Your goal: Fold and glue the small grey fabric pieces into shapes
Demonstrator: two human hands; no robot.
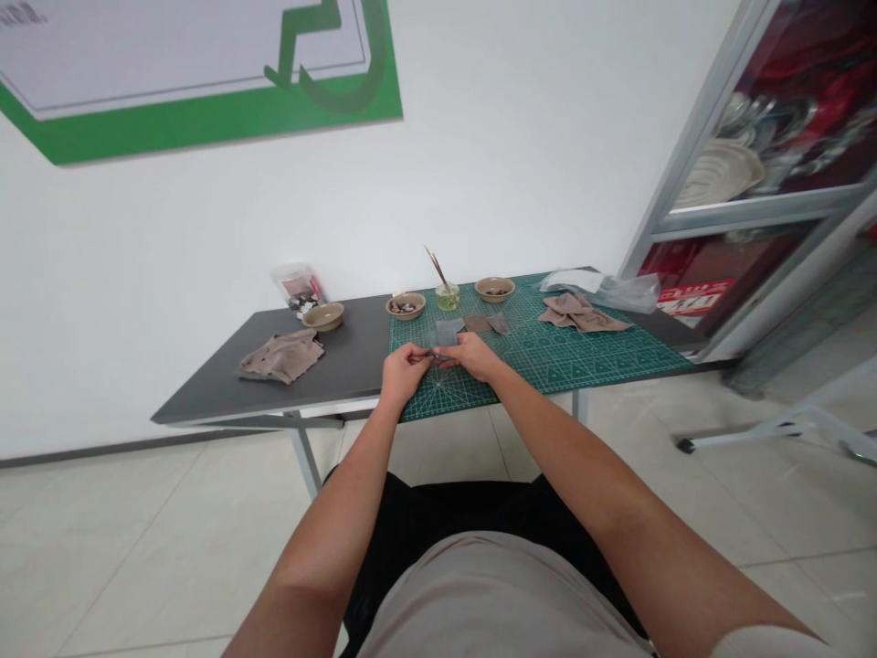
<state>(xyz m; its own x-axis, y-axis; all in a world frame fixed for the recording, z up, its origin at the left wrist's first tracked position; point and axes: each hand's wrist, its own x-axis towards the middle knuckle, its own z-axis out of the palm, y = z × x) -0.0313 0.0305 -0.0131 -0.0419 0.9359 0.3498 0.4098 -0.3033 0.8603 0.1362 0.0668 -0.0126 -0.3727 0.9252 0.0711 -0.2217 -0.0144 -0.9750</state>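
Note:
My left hand [403, 369] and my right hand [471, 355] meet over the near edge of a green cutting mat [562, 352]. Both are closed in a pinch on a small grey fabric piece [442, 340] held between them just above the mat. Another grey piece [450, 323] and two brown fabric pieces [485, 323] lie on the mat just beyond my hands. A small glass jar [448, 296] with thin sticks in it stands behind them.
Three tan bowls [406, 305] [494, 290] [323, 316] sit along the back of the dark table [226, 388]. Beige cloths lie at the left [282, 355] and right [579, 313]. A clear container [297, 286] stands by the wall, plastic bags [603, 288] at the right. A glass cabinet [760, 174] is on the right.

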